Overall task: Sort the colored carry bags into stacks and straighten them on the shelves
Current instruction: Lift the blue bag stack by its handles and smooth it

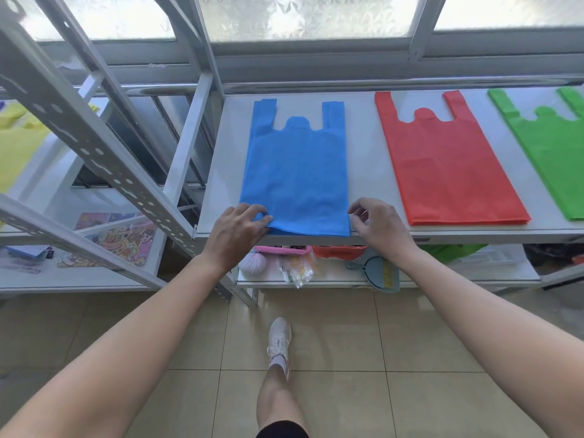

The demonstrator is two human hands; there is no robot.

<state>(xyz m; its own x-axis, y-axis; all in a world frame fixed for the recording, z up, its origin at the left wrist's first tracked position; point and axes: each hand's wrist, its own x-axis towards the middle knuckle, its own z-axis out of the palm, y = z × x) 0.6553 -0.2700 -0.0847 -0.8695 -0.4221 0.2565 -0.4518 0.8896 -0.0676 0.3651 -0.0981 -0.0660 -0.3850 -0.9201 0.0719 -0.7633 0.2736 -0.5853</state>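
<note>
Bright daylight pours through the frosted windows point(303, 17) — soft, faint shadows, and the wide lens bends the shelf frame point(79, 128) at the blurry left edge.

Grey metal shelving point(94, 147) stands on beige floor tiles point(347, 343) below bright frosted windows point(303, 14)

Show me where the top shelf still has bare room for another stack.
Bare strips lie between the blue stack and red stack, and left of blue to the shelf edge. Red to green stack is narrower.
</note>
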